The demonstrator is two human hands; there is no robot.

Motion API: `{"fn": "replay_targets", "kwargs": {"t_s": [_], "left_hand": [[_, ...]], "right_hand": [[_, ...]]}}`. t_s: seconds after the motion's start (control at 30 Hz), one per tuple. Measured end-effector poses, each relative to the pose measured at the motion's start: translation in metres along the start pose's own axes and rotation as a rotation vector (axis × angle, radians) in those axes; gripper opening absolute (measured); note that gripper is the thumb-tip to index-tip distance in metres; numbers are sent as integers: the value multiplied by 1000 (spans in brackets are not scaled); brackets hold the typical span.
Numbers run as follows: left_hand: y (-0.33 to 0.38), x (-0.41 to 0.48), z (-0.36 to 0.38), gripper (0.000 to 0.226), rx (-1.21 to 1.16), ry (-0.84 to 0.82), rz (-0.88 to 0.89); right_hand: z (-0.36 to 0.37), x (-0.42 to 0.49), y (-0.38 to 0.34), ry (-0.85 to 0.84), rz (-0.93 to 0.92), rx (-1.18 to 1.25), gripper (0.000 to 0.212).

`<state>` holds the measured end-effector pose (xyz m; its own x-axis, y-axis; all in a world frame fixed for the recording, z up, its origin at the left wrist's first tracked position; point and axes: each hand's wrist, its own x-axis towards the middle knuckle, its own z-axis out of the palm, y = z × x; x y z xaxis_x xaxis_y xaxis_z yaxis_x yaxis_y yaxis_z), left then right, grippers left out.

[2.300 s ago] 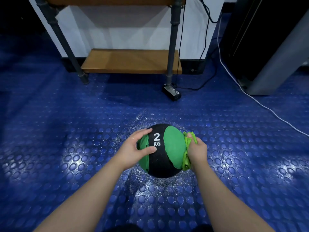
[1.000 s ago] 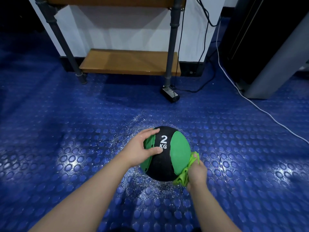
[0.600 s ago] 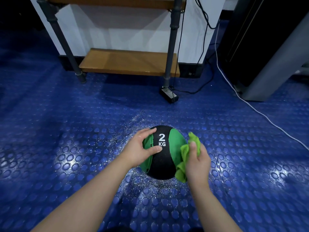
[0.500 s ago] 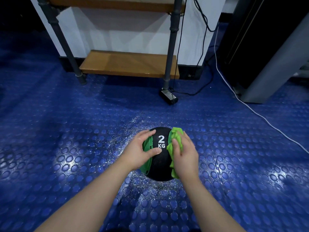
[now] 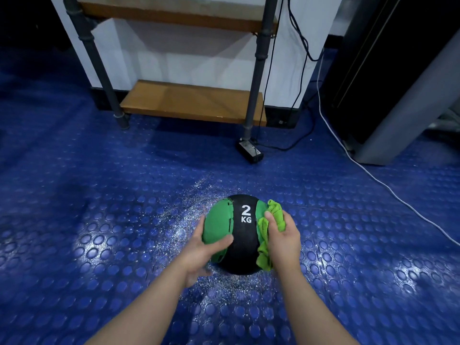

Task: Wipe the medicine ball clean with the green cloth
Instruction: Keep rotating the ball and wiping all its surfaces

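Observation:
A black and green medicine ball (image 5: 242,242) marked "2 KG" rests on the blue studded floor (image 5: 99,220), just below the middle of the view. My left hand (image 5: 204,247) grips its lower left side, thumb across the green panel. Against the ball's right side, my right hand (image 5: 282,237) presses a crumpled green cloth (image 5: 273,217). The cloth sticks out above and below that hand and hides part of the right green panel.
Pale specks and wet sheen lie on the floor around the ball. A metal-framed rack with a low wooden shelf (image 5: 191,103) stands beyond, with a small black box (image 5: 249,150) at its foot. Cables, one white (image 5: 373,180), run along the floor to the right, beside a dark cabinet (image 5: 398,70).
My right hand with the cloth has slid from the ball's top front back over to its right side. My left hand has dropped lower on the left, uncovering more of the green panel.

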<state>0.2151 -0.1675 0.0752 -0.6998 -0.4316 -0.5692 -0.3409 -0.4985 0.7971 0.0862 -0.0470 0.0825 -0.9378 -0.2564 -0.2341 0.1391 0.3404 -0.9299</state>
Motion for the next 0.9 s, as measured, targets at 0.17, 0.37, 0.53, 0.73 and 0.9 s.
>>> {"fn": "replay_targets", "kwargs": {"t_s": [0.17,0.37,0.53,0.73,0.9], "left_hand": [[-14,-6,7,107,-157,30,50],[-2,-13,-9,108,-92,23,47],[3,-15,-16,117,51,-7,27],[7,-33,-4,92,464,217,443],[26,-47,28,33,-48,64,452]], "right_hand": [[0,-4,9,9,-25,51,37],[6,-19,8,21,-31,75,19],[-3,-21,-1,-13,-68,42,19],[-6,-32,-33,67,-195,12,27],[18,-52,-68,-169,-252,110,51]]}}
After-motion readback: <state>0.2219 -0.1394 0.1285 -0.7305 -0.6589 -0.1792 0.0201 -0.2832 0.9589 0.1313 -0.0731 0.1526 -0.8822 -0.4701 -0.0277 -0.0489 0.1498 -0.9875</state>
